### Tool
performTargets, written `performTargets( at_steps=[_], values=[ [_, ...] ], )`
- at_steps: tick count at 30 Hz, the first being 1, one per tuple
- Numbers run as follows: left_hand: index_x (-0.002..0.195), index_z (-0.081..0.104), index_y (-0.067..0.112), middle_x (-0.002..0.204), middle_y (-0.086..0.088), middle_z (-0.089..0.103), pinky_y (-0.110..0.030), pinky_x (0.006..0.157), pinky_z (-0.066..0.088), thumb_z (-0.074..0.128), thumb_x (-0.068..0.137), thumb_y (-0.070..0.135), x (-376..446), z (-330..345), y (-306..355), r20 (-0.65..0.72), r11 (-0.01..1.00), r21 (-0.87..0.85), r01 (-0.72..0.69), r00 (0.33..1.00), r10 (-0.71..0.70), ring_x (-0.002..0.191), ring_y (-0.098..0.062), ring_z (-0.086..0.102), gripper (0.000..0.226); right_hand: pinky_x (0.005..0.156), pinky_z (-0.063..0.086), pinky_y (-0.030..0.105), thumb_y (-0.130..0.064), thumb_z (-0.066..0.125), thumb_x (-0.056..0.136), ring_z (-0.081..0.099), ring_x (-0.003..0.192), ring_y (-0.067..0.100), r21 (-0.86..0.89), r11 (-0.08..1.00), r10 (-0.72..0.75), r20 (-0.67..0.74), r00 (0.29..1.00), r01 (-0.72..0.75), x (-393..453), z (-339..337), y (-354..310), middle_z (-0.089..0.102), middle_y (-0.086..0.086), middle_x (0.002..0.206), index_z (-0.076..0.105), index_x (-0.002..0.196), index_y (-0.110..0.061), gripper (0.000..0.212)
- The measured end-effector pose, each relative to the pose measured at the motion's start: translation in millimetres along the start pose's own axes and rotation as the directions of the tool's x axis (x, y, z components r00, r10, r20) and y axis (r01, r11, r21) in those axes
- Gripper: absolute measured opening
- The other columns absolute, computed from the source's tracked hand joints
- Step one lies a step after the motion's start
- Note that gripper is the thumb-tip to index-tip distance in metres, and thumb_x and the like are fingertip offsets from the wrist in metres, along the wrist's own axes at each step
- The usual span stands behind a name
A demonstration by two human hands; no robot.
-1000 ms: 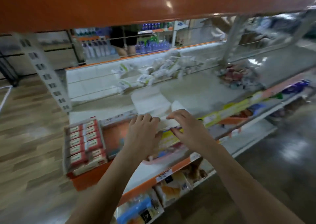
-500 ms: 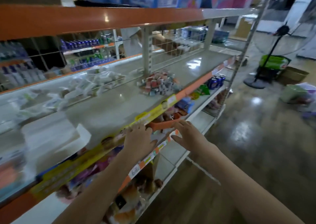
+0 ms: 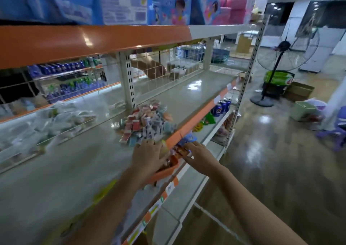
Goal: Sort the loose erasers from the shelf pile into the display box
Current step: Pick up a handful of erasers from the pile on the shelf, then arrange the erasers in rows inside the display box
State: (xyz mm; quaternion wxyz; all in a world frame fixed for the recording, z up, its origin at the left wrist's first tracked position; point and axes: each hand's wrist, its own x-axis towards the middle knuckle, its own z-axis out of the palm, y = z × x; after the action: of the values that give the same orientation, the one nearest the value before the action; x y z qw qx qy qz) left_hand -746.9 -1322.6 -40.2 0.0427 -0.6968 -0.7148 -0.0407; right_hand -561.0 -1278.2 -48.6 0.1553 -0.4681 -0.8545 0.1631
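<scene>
Left hand: I am reaching my left hand (image 3: 148, 154) over the shelf (image 3: 187, 96) edge, fingers relaxed and spread, tips at the near side of the eraser pile (image 3: 145, 124).
Right hand: I am holding my right hand (image 3: 199, 155) just beside it, fingers loose, gripping nothing.
Erasers: they are lying heaped near the shelf's front edge.
Below: an orange tray (image 3: 164, 171) is sitting under my hands.

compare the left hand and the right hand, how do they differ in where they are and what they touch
The left hand lies at the near edge of the eraser pile on the grey shelf; the right hand is off the shelf front, lower. The left hand's fingertips reach the erasers; the right hand's do not. Both show relaxed fingers, holding nothing visible.
</scene>
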Motion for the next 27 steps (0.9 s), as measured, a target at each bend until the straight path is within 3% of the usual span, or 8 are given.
performTargets(
  at_steps=[3, 6, 11, 15, 20, 24, 27],
  values=[
    [0.128, 0.047, 0.021, 0.129, -0.006, 0.049, -0.035, 0.09, 0.041, 0.039, 0.091, 0.059, 46.8, 3.6, -11.0, -0.01, 0.999, -0.041, 0.015, 1.0, -0.015, 0.119, -0.023, 0.044, 0.053, 0.098, 0.036, 0.031, -0.026, 0.055, 0.093, 0.044, 0.12, 0.025, 0.008, 1.0, -0.013, -0.009, 1.0, 0.013, 51.1, -13.7, 13.9, 0.049, 0.007, 0.13, 0.052, 0.128, -0.017, 0.036],
    [0.117, 0.051, 0.022, 0.134, -0.009, 0.046, -0.038, 0.09, 0.044, 0.045, 0.092, 0.051, 86.2, 6.1, -23.4, -0.048, 0.996, -0.061, 0.065, 0.997, -0.068, 0.124, -0.026, 0.041, 0.04, 0.102, 0.039, 0.037, -0.027, 0.056, 0.091, 0.043, 0.123, 0.023, 0.008, 1.0, -0.02, -0.036, 0.999, 0.02, 93.5, -21.1, 27.0, 0.047, 0.005, 0.134, 0.049, 0.129, -0.019, 0.04],
    [0.129, 0.046, 0.024, 0.139, -0.007, 0.042, -0.039, 0.094, 0.045, 0.048, 0.092, 0.041, 128.7, 13.7, -36.1, -0.049, 0.993, -0.037, 0.115, 0.992, -0.116, 0.13, -0.026, 0.037, 0.042, 0.097, 0.041, 0.034, -0.031, 0.056, 0.09, 0.049, 0.116, 0.023, -0.003, 0.997, -0.075, 0.019, 0.997, 0.075, 150.1, -19.3, 53.3, 0.051, 0.005, 0.127, 0.049, 0.128, -0.021, 0.039],
    [0.137, 0.037, 0.024, 0.14, -0.007, 0.041, -0.039, 0.089, 0.046, 0.047, 0.093, 0.038, 152.7, 21.8, -41.2, -0.01, 0.976, 0.005, 0.217, 0.976, -0.217, 0.125, -0.027, 0.041, 0.047, 0.1, 0.035, 0.034, -0.019, 0.053, 0.091, 0.045, 0.121, 0.026, -0.024, 0.986, -0.159, 0.098, 0.982, 0.162, 205.8, -16.4, 74.3, 0.048, 0.008, 0.131, 0.047, 0.131, -0.019, 0.04],
    [0.129, 0.046, 0.024, 0.134, -0.002, 0.045, -0.034, 0.083, 0.045, 0.053, 0.091, 0.04, 166.0, 33.8, -36.0, -0.012, 0.956, -0.014, 0.294, 0.956, -0.294, 0.116, -0.023, 0.05, 0.042, 0.1, 0.031, 0.03, -0.011, 0.056, 0.087, 0.043, 0.123, 0.028, -0.049, 0.951, -0.288, 0.213, 0.934, 0.304, 264.5, -3.7, 90.6, 0.048, 0.009, 0.131, 0.047, 0.132, -0.017, 0.046],
    [0.128, 0.048, 0.023, 0.133, 0.002, 0.046, -0.032, 0.094, 0.038, 0.056, 0.089, 0.042, 171.1, 36.2, -37.4, 0.009, 0.938, -0.054, 0.344, 0.939, -0.344, 0.123, -0.019, 0.042, 0.044, 0.103, 0.025, 0.026, -0.017, 0.058, 0.087, 0.042, 0.126, 0.024, -0.028, 0.89, -0.42, 0.337, 0.843, 0.455, 298.8, 3.5, 91.8, 0.048, 0.008, 0.136, 0.05, 0.132, -0.017, 0.046],
    [0.126, 0.05, 0.023, 0.128, 0.004, 0.052, -0.029, 0.093, 0.037, 0.058, 0.088, 0.043, 170.5, 35.5, -34.8, -0.021, 0.914, -0.086, 0.396, 0.917, -0.399, 0.12, -0.017, 0.045, 0.043, 0.086, 0.032, 0.019, -0.019, 0.06, 0.087, 0.05, 0.116, 0.024, 0.078, 0.851, -0.516, 0.31, 0.799, 0.519, 308.9, 5.7, 93.9, 0.056, 0.007, 0.127, 0.058, 0.122, -0.017, 0.036]
  ],
)
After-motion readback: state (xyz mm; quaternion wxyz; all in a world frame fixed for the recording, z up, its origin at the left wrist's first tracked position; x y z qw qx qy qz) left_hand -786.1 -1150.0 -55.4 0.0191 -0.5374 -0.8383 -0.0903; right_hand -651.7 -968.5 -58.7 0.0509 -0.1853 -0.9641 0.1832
